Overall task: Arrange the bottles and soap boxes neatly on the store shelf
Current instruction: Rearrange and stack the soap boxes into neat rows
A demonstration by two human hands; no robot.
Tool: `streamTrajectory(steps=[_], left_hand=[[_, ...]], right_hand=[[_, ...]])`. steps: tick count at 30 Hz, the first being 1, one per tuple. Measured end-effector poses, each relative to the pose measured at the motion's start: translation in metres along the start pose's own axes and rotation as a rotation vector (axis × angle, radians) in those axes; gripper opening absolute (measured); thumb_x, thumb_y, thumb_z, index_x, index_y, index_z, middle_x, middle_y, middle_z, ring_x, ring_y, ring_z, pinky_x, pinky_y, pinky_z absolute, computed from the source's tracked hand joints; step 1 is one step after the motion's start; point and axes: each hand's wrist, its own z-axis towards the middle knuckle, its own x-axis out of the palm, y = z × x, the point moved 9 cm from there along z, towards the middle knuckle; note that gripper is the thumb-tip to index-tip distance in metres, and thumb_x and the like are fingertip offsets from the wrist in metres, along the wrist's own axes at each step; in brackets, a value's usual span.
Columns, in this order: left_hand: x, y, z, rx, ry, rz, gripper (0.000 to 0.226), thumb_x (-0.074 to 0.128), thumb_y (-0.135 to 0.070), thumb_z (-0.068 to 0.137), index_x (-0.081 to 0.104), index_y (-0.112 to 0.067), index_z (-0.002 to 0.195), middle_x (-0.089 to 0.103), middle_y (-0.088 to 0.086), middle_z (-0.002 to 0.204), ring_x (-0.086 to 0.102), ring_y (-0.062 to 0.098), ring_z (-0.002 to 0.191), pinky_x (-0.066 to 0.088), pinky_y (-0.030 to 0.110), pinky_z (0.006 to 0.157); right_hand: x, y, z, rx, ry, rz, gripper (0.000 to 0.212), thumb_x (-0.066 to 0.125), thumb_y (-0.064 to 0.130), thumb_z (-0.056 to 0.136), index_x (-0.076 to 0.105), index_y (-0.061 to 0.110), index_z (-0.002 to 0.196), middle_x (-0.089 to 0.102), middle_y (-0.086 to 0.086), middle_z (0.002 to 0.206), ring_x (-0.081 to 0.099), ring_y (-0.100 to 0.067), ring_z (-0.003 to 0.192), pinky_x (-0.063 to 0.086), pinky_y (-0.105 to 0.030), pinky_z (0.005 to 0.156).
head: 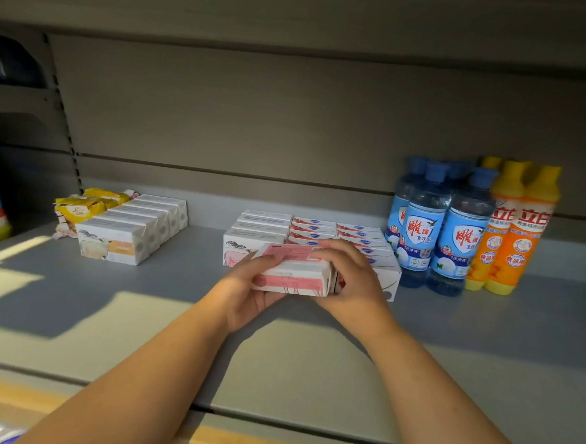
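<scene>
Masking soap box (293, 276) end: right hand (351, 277)

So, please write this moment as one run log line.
left hand: grips pink soap box | right hand: grips same box | position: front of middle soap box rows

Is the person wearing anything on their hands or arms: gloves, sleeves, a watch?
No. The left hand and right hand are ungloved, with no rings, watch or bracelet visible. Both forearms are bare down to the frame edge; no sleeve shows.
</scene>
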Motion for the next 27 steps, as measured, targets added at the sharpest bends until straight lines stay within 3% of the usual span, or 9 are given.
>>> streamTrajectory(steps=[4, 7, 9, 12, 14, 16, 19, 23, 27], left_hand=[[-0.002, -0.006, -0.001, 0.049, -0.061, 0.163, 0.052, 0.069, -0.029, 0.075, 0.055, -0.023, 0.124, 0.068, 0.002, 0.115, 0.065, 0.017, 0.105, 0.055, 0.034, 0.084], [0.010, -0.016, -0.007, 0.142, 0.002, 0.376, 0.078, 0.079, -0.053, 0.063, 0.049, -0.025, 0.129, 0.064, -0.004, 0.124, 0.057, 0.014, 0.119, 0.048, 0.030, 0.095], [0.018, -0.017, -0.012, 0.205, 0.032, 0.477, 0.075, 0.075, -0.042, 0.073, 0.041, -0.026, 0.138, 0.061, -0.004, 0.128, 0.055, 0.013, 0.121, 0.047, 0.021, 0.090], [0.017, -0.018, -0.015, 0.278, -0.007, 0.545, 0.083, 0.072, -0.012, 0.079, 0.026, -0.028, 0.147, 0.059, -0.001, 0.131, 0.056, 0.010, 0.119, 0.047, 0.017, 0.087], [0.015, -0.017, -0.016, 0.282, -0.013, 0.617, 0.097, 0.074, -0.011, 0.072, 0.019, -0.040, 0.146, 0.057, -0.007, 0.133, 0.055, 0.005, 0.119, 0.046, 0.015, 0.087], [0.015, -0.015, -0.016, 0.271, -0.002, 0.708, 0.106, 0.081, -0.010, 0.068, 0.017, -0.050, 0.142, 0.054, -0.005, 0.136, 0.053, 0.007, 0.122, 0.046, 0.020, 0.093], [0.014, -0.020, -0.017, 0.303, -0.041, 0.824, 0.091, 0.082, -0.017, 0.063, 0.035, -0.044, 0.137, 0.052, 0.000, 0.137, 0.051, 0.013, 0.125, 0.044, 0.031, 0.102], [0.008, -0.024, -0.018, 0.363, -0.188, 0.818, 0.064, 0.088, -0.010, 0.057, 0.055, -0.027, 0.110, 0.064, 0.002, 0.115, 0.060, 0.013, 0.107, 0.048, 0.018, 0.085], [0.006, -0.032, -0.021, 0.466, -0.280, 0.849, 0.047, 0.082, 0.004, 0.064, 0.056, -0.022, 0.094, 0.067, -0.005, 0.092, 0.063, -0.004, 0.083, 0.047, 0.010, 0.071]], right_hand=[[-0.002, -0.008, -0.003, 0.100, -0.049, 0.196, 0.047, 0.087, 0.011, 0.060, 0.063, 0.023, 0.099, 0.057, 0.015, 0.106, 0.053, 0.000, 0.099, 0.040, -0.009, 0.087], [0.001, -0.026, -0.008, 0.366, -0.091, 0.476, 0.038, 0.086, 0.029, 0.061, 0.064, 0.032, 0.092, 0.069, 0.010, 0.099, 0.064, -0.003, 0.093, 0.052, -0.020, 0.081], [0.005, -0.035, -0.012, 0.490, -0.088, 0.585, 0.042, 0.079, 0.049, 0.057, 0.067, 0.033, 0.093, 0.072, 0.013, 0.098, 0.067, -0.004, 0.091, 0.054, -0.022, 0.078], [0.013, -0.044, -0.018, 0.697, -0.057, 0.680, 0.024, 0.070, 0.044, 0.075, 0.066, 0.026, 0.089, 0.074, 0.003, 0.084, 0.070, -0.013, 0.068, 0.054, -0.023, 0.055], [0.022, -0.050, -0.026, 0.883, -0.016, 0.682, 0.026, 0.063, 0.045, 0.083, 0.062, 0.020, 0.090, 0.071, -0.002, 0.065, 0.062, -0.019, 0.043, 0.046, -0.021, 0.037], [0.030, -0.053, -0.032, 1.004, 0.055, 0.699, 0.033, 0.057, 0.052, 0.085, 0.061, 0.020, 0.095, 0.068, -0.003, 0.058, 0.054, -0.018, 0.035, 0.038, -0.018, 0.031], [0.041, -0.052, -0.046, 1.148, 0.156, 0.859, 0.046, 0.052, 0.061, 0.083, 0.067, 0.018, 0.086, 0.060, -0.004, 0.051, 0.047, -0.013, 0.034, 0.031, -0.015, 0.030], [0.040, -0.051, -0.045, 1.165, 0.141, 0.895, 0.060, 0.044, 0.070, 0.081, 0.068, 0.016, 0.072, 0.052, -0.003, 0.046, 0.042, -0.012, 0.033, 0.028, -0.015, 0.030], [0.047, -0.039, -0.031, 1.024, 0.197, 0.924, 0.078, 0.016, 0.069, 0.088, 0.067, 0.009, 0.082, 0.063, -0.009, 0.059, 0.056, -0.019, 0.041, 0.044, -0.020, 0.038]])
